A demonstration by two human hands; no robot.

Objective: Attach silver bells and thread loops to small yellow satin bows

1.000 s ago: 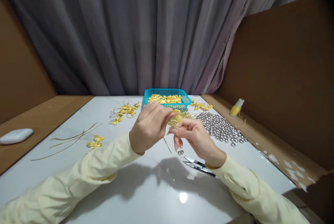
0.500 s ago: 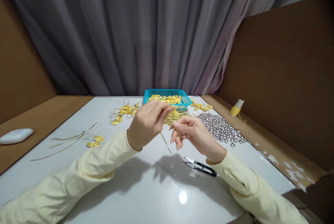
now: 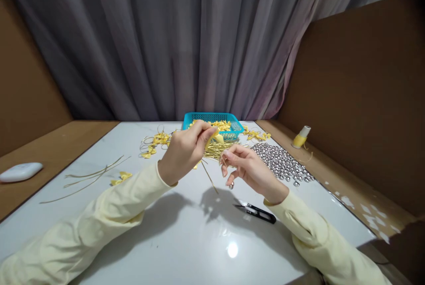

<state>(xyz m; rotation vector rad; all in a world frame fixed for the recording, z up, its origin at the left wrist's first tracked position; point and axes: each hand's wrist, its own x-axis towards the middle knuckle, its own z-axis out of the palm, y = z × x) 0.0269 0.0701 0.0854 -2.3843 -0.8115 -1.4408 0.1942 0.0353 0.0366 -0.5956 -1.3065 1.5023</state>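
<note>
Left hand (image 3: 181, 154) shifted left, fingers pinching yellow bow (image 3: 218, 138); right hand (image 3: 255, 169) pinching thread (image 3: 225, 161), silver bead (image 3: 231, 185) at lower fingertip. Hard tug could snap thread; loosened finger, drop bead.

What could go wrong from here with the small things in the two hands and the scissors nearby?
The silver bead is at the fingertips of the right hand, so it could slip and fall. The scissors lie near this hand, so a lowered arm might knock them. The left hand pinches the yellow ribbon, so it may crease.
</note>
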